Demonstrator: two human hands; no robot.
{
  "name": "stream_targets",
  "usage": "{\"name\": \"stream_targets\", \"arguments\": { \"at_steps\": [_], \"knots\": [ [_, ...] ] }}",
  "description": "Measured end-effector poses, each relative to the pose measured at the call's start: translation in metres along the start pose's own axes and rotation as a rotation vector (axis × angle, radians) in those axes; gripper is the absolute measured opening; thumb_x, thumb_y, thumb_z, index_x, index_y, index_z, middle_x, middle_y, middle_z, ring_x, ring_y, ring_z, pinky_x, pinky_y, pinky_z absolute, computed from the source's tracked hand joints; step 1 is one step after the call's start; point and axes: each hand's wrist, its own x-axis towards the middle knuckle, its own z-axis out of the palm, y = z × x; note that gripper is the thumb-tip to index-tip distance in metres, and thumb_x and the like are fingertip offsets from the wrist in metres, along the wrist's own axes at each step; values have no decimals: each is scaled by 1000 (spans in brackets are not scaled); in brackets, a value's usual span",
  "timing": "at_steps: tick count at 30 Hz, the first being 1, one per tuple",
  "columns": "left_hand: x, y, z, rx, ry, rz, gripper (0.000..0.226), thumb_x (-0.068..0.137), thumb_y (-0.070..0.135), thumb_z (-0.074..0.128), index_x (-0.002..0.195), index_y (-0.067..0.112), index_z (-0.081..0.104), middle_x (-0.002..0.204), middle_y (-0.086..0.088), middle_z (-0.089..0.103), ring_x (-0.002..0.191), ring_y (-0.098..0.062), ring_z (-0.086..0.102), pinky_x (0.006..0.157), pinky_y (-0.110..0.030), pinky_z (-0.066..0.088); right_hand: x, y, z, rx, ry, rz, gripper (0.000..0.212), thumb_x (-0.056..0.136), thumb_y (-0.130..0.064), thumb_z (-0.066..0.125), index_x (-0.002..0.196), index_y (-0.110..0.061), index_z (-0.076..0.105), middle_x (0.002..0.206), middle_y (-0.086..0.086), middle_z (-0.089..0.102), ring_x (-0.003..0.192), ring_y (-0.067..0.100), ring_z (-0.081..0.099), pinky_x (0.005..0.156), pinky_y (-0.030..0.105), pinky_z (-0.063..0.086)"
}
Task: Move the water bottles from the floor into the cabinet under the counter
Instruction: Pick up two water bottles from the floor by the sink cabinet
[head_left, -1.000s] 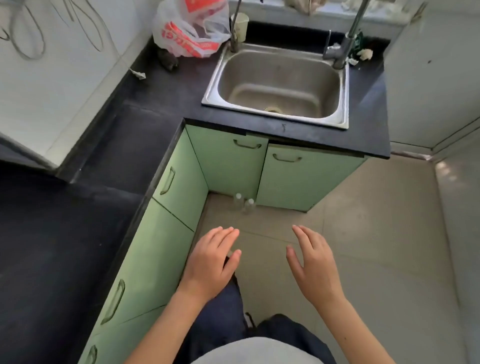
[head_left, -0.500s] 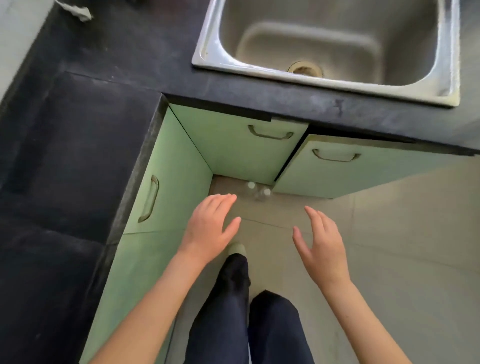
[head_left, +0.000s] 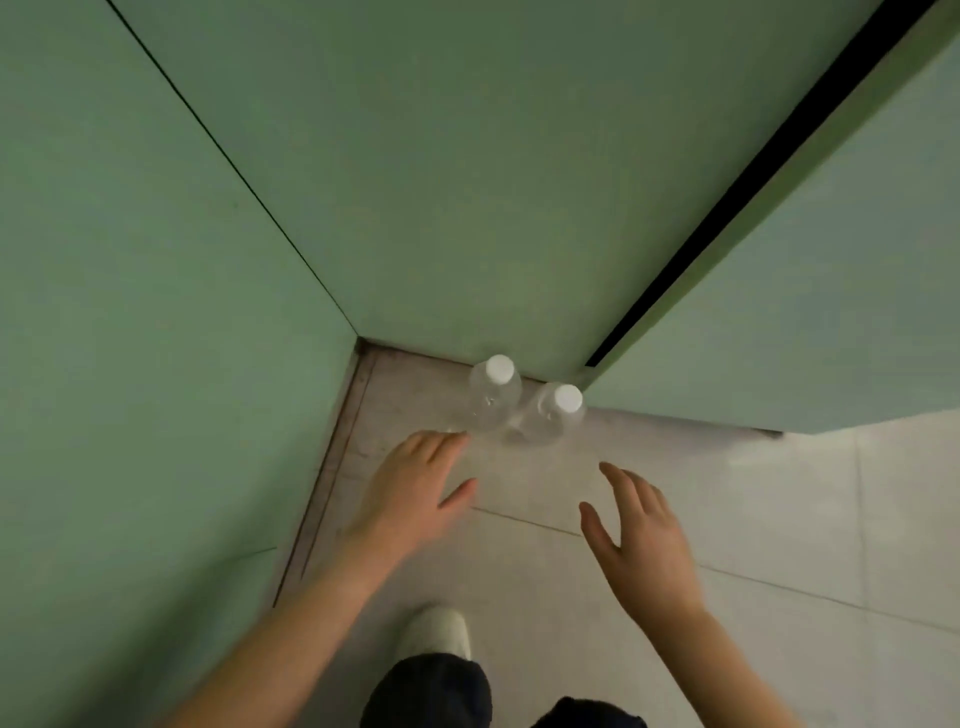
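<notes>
Left bottle (head_left: 493, 397) and right bottle (head_left: 550, 415) upright on the floor (head_left: 779, 519), caps up, side by side, right by the green cabinet door (head_left: 467, 208). At 1 o'clock from the left hand (head_left: 415, 488), very near; at 11 o'clock from the right hand (head_left: 644, 535), farther. Both hands loose, holding nothing.

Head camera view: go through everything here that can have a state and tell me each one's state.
Left bottle: upright on the floor, white cap on.
Right bottle: upright on the floor, capped, right beside the other.
Left hand: open, holds nothing, fingertips near the first bottle.
Right hand: open, fingers spread, holds nothing.
Right cabinet door: ajar, dark gap along its edge.
Middle cabinet door: closed.
</notes>
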Motion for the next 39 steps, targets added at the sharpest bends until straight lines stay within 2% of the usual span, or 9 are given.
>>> {"name": "stream_targets", "arguments": {
  "at_steps": [6, 11, 15, 18, 23, 25, 29, 34, 39],
  "knots": [
    [46, -40, 73, -23, 29, -89, 72, 93, 59, 34, 147, 12, 36, 141, -6, 52, 128, -22, 48, 106, -35, 41, 46, 33, 70, 23, 6, 18, 59, 97, -41, 55, 147, -12, 43, 141, 5, 55, 129, 25, 52, 103, 36, 44],
    [74, -45, 89, -282, 116, -164, 90, 83, 69, 44, 153, 18, 21, 150, -4, 41, 134, -19, 42, 108, -38, 42, 71, 33, 78, 257, 55, 82, 72, 91, -48, 62, 151, -23, 31, 147, -2, 48, 132, 16, 48, 103, 33, 43],
    [94, -36, 82, -527, 235, -101, 91, 70, 55, 71, 145, 19, 35, 140, 7, 47, 127, -7, 44, 101, -21, 37, 91, 30, 86, 465, 108, 113, 71, 81, -43, 76, 141, -31, 40, 136, -11, 54, 124, 9, 52, 103, 32, 46],
    [106, -32, 79, -632, 282, -102, 70, 65, 42, 82, 127, 30, 49, 120, 16, 54, 115, -3, 52, 91, -21, 45, 100, 23, 90, 562, 108, 125, 70, 76, -36, 83, 131, -41, 40, 123, -22, 55, 115, 7, 53, 98, 29, 45],
    [113, -31, 88, -742, 305, -168, 68, 67, 22, 89, 120, 41, 50, 108, 26, 59, 96, 11, 56, 80, 2, 38, 104, 20, 97, 639, 146, 123, 69, 76, -26, 85, 122, -46, 37, 115, -31, 52, 111, 9, 56, 94, 28, 49],
    [112, -31, 91, -768, 316, -192, 67, 66, 25, 90, 114, 47, 48, 105, 29, 60, 97, 12, 58, 80, -1, 41, 105, 20, 98, 656, 155, 109, 68, 78, -21, 84, 116, -54, 37, 114, -37, 49, 104, -2, 57, 91, 16, 48],
    [93, -27, 96, -749, 311, -263, 61, 64, 32, 90, 115, 34, 55, 97, 25, 64, 92, 12, 59, 76, -4, 45, 96, 22, 102, 707, 167, 125, 68, 78, -8, 82, 112, -52, 42, 114, -33, 53, 104, -20, 53, 86, 4, 47],
    [31, -7, 108, -885, 300, -467, 53, 60, 38, 87, 106, 28, 62, 99, 10, 73, 94, -5, 69, 82, -31, 57, 50, 13, 98, 681, 77, 188, 58, 77, -17, 84, 115, -40, 46, 112, -21, 59, 103, -2, 59, 84, 9, 48],
    [-53, 25, 81, -915, 241, -660, 48, 66, 22, 90, 108, 23, 65, 96, 11, 73, 89, 0, 69, 80, -26, 56, -21, -12, 65, 671, -61, 241, 52, 77, -21, 84, 113, -33, 49, 108, -26, 59, 100, -5, 58, 76, 3, 45]
  ]
}}
